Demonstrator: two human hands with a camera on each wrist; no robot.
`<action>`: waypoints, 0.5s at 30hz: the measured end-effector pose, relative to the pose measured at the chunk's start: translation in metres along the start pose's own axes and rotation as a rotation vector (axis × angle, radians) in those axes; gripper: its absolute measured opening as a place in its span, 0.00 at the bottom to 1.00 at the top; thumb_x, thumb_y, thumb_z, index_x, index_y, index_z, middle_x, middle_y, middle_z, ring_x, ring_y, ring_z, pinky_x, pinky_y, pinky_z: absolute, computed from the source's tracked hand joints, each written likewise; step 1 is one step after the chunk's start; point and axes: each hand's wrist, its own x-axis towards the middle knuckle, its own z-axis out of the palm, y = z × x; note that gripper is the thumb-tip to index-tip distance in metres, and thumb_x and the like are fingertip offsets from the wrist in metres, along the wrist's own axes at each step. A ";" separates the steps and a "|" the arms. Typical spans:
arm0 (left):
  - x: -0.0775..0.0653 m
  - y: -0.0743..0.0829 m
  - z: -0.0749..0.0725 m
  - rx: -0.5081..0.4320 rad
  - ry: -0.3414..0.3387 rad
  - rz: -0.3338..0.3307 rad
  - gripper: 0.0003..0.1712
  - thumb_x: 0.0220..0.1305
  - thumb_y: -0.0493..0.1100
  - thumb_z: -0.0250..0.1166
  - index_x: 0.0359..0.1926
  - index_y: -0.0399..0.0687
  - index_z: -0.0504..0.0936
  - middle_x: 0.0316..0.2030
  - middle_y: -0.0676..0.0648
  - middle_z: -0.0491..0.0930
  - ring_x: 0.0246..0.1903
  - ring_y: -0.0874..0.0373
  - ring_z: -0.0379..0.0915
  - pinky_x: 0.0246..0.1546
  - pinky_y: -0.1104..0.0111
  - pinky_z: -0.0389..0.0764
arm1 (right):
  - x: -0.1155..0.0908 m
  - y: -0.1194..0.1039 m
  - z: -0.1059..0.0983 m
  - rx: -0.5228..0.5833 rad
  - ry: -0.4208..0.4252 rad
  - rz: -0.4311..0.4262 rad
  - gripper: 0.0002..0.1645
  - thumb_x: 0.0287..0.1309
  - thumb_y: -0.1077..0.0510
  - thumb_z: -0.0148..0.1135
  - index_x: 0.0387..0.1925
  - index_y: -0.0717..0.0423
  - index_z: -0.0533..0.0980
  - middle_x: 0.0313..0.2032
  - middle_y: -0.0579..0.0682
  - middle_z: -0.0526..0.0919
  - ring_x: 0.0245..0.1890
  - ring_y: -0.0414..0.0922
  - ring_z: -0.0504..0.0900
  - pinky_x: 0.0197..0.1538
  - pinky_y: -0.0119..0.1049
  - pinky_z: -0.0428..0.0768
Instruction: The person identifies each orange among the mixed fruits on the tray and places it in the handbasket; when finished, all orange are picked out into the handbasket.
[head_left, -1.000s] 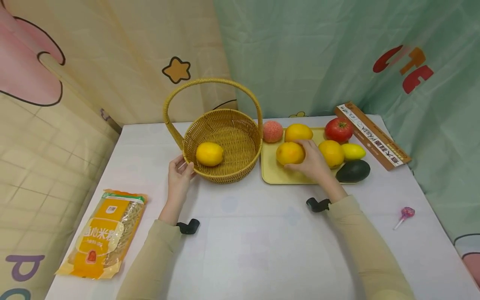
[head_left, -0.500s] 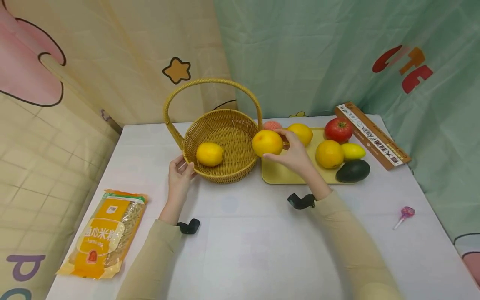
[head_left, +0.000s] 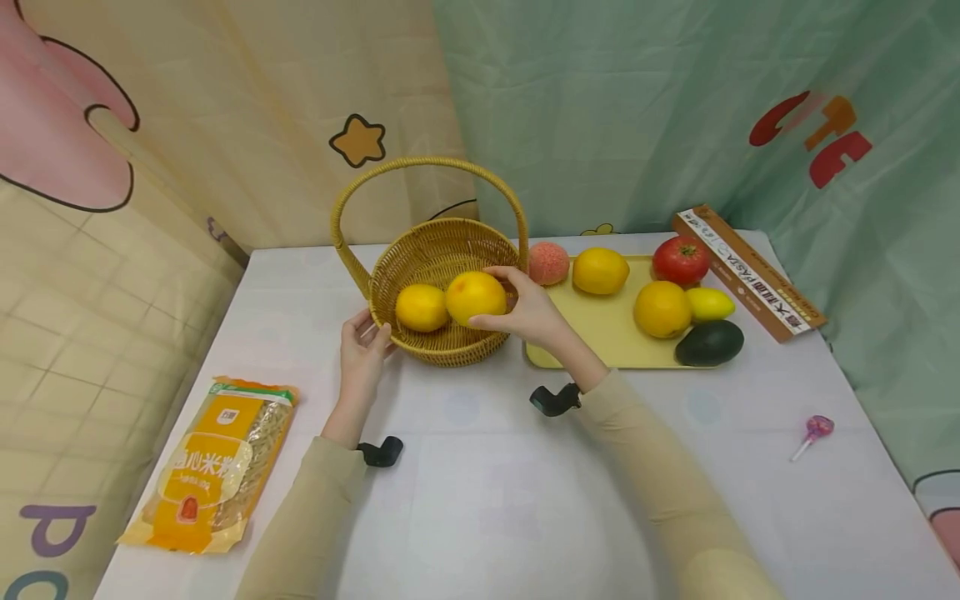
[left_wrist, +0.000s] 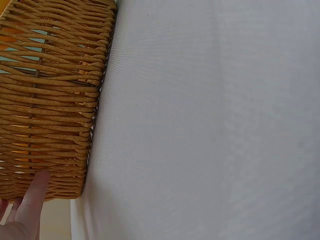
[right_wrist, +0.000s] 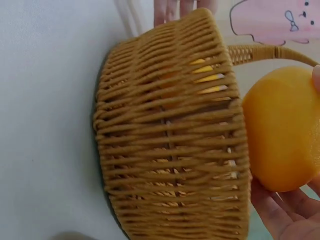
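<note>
My right hand holds a plump yellow-orange fruit between thumb and fingers, over the right half of a wicker basket. In the right wrist view this fruit appears beside the basket rim, with fingers beneath it. A lemon lies inside the basket at the left. My left hand grips the basket's front left side near the rim. In the left wrist view one finger of the left hand presses against the woven wall.
Right of the basket, a yellow tray bears a lemon, an orange, a red tomato, a small yellow fruit and a dark green avocado. Nearby are a pink ball, pasta box, lollipop and noodle bag.
My right hand has lifted the yellow-orange fruit off the tray and carried it left, over the basket. My left hand has stayed at the basket's side.
</note>
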 end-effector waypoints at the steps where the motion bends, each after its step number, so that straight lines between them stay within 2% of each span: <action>1: 0.000 0.000 0.000 0.002 0.000 -0.001 0.30 0.68 0.35 0.53 0.67 0.38 0.52 0.66 0.38 0.57 0.63 0.47 0.61 0.56 0.62 0.75 | 0.001 0.000 0.003 -0.008 -0.011 -0.005 0.53 0.35 0.36 0.74 0.63 0.45 0.63 0.58 0.45 0.70 0.54 0.46 0.69 0.58 0.45 0.74; 9: 0.000 0.000 0.000 0.000 -0.002 0.007 0.30 0.68 0.34 0.53 0.67 0.38 0.52 0.66 0.37 0.57 0.64 0.46 0.61 0.58 0.56 0.73 | 0.007 -0.001 0.017 -0.101 -0.089 -0.054 0.48 0.36 0.39 0.75 0.60 0.47 0.66 0.56 0.46 0.72 0.54 0.45 0.71 0.58 0.43 0.73; 15: -0.001 0.000 0.001 0.001 -0.002 0.012 0.31 0.68 0.35 0.53 0.67 0.37 0.51 0.66 0.37 0.57 0.64 0.46 0.61 0.58 0.55 0.72 | 0.011 -0.002 0.027 -0.229 -0.122 -0.056 0.47 0.36 0.38 0.74 0.60 0.46 0.67 0.55 0.46 0.74 0.52 0.44 0.72 0.56 0.40 0.74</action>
